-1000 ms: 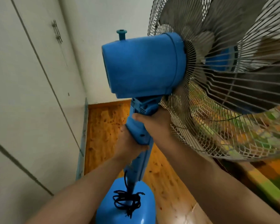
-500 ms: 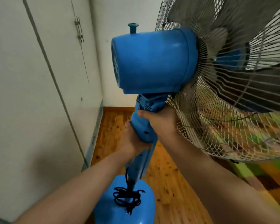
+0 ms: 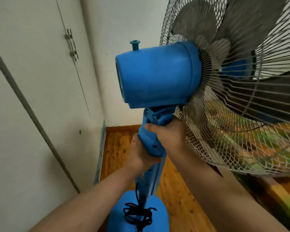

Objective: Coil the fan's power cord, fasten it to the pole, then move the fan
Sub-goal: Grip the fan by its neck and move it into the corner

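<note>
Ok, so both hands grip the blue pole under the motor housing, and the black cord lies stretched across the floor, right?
No: the head view shows the black cord bundled at the foot of the pole, not stretched across the floor. The left hand and right hand do grip the pole under the motor housing.

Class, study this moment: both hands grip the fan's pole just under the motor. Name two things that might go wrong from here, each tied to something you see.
1. The cord is bunched low on the pole above the base, with loops sticking out; it may slip loose and snag.
2. The left hand and right hand grip high, with the wardrobe close by; the base might swing into it.
</note>
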### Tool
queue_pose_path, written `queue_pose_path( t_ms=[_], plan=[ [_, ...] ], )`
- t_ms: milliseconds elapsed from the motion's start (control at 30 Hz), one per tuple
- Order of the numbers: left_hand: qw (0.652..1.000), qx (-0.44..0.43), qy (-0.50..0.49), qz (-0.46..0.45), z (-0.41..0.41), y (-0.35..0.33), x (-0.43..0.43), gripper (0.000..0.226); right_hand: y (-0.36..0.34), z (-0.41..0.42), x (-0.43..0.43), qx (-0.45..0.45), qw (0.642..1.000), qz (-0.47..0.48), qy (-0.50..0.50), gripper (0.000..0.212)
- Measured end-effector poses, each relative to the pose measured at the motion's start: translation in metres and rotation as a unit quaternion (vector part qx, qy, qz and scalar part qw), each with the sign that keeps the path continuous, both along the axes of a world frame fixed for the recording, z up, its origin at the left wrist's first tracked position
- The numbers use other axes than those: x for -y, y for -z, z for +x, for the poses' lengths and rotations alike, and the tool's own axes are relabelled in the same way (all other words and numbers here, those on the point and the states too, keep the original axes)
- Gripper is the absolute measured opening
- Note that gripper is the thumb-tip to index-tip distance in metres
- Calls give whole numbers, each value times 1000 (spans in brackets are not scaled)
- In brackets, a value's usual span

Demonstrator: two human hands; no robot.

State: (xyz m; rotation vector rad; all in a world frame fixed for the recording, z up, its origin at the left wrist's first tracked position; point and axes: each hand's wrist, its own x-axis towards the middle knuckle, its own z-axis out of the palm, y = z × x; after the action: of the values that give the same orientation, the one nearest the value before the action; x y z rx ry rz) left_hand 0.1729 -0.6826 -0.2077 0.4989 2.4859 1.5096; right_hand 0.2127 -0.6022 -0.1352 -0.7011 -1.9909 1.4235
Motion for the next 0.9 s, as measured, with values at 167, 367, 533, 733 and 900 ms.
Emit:
queue_pose_path(
  t_ms=[167,367,533,733,900],
  plan=[
    [1000,-12,2,-11,-72,5,-16,91,5,-73,-17,6,1000,-14,2,54],
    [1000,-20,5,11,-150,19,-32,85,12,-147,-35,5,1000,-26,6,51],
    [999,-35,-24,-3,-205,22,-53,90,13,-206,-58,16,999,-31,-20,49],
    [998,-18,-56,-33,-274,-1,-87,85,6,-285,-92,0,999,-19,-49,44],
    [995,-21,-84,-51,-323,-3,-106,87,8,-339,-111,-13,997,-26,-67,48]
  ],
)
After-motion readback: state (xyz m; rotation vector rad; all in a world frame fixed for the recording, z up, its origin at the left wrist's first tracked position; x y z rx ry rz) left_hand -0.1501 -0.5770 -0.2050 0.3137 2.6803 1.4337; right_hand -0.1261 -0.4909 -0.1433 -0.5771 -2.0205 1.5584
